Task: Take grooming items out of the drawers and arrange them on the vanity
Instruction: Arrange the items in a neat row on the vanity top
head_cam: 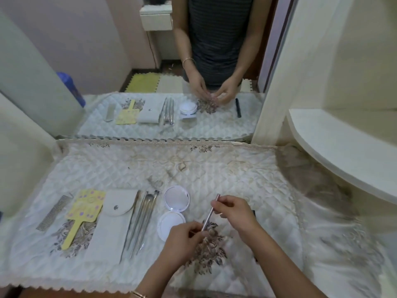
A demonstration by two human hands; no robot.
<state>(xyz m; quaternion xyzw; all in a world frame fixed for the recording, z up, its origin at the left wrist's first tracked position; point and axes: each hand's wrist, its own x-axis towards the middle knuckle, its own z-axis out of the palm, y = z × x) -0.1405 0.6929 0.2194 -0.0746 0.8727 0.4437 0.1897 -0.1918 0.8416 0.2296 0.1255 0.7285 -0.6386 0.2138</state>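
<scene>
A white quilted cloth [214, 168] covers the vanity. On it, in a row, lie a comb [53, 211], a yellow mirror [86, 208], a pouch [111, 224], thin tools [139, 220] and an open compact [175, 211]. The left hand [184, 237] pinches the low end of a metal stick [211, 211] and the right hand [234, 209] pinches its top, just right of the compact.

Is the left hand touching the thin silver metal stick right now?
Touching. The head view shows the left hand pinching the lower end of the thin silver metal stick, while the right hand grips it higher up.
</scene>
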